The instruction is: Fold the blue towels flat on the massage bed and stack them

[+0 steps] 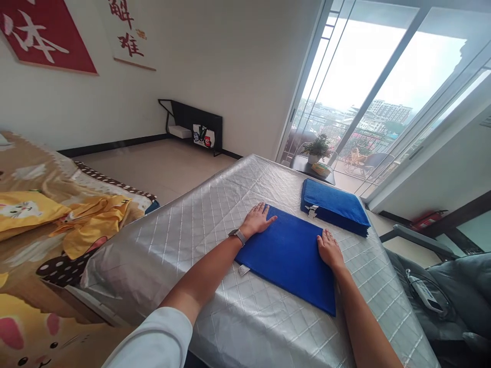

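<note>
A flat blue cloth (287, 255), rectangular and with a small white tag at its near left corner, lies on a quilted silver cover (184, 235). My left hand (256, 221), with a watch on the wrist, rests on its far left edge, fingers stretched out and thumb apart. On the far right edge lies my right hand (330, 248), its fingers extended. Neither hand grips the cloth. Just beyond my right hand is a stack of folded blue cloths (333, 204) with white tags on its near left side.
Left of the silver surface is a bed with yellow patterned bedding (34, 209). A grey armchair (460, 286) with a white power strip (424, 290) stands at right. Behind are a potted plant (317, 148), sliding glass doors (368, 92) and a black shelf (195, 120) by the wall.
</note>
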A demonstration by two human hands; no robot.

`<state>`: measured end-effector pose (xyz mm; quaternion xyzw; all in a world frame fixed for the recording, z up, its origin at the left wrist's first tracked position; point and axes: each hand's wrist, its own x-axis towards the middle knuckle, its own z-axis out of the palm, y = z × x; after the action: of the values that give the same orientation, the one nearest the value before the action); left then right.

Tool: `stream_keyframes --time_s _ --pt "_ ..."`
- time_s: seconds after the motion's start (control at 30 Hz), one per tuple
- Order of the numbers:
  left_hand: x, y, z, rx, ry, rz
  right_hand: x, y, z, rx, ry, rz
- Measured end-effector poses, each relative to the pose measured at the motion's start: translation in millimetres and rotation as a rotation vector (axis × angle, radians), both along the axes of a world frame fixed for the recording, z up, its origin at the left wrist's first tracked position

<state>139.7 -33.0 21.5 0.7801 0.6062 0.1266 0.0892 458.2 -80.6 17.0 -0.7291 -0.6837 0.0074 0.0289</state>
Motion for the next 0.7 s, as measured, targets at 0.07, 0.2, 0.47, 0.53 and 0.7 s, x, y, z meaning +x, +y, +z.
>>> stream_keyframes --time_s 0.07,0.2,0.47,0.53,0.7 --pt "-0.2 0.1 -0.8 0.003 -0.003 0.0 -0.7 -0.2 -0.8 -0.015 -0.003 -0.015" --pt "0.7 0.1 -3.2 0.017 0.001 0.005 -1.4 -1.2 2.5 -0.033 0.004 -0.028" --pt "2.2 5.8 11.0 -0.084 0.142 0.013 -5.7 -1.6 4.1 -0.029 0.06 -0.061" --pt "13.6 9.3 19.0 -0.096 0.179 0.064 -6.3 -1.6 3.2 -0.02 0.067 -0.062" --pt "96.6 6.3 23.9 0.063 0.112 -0.114 -8.2 -4.5 3.8 0.003 0.069 -0.056"
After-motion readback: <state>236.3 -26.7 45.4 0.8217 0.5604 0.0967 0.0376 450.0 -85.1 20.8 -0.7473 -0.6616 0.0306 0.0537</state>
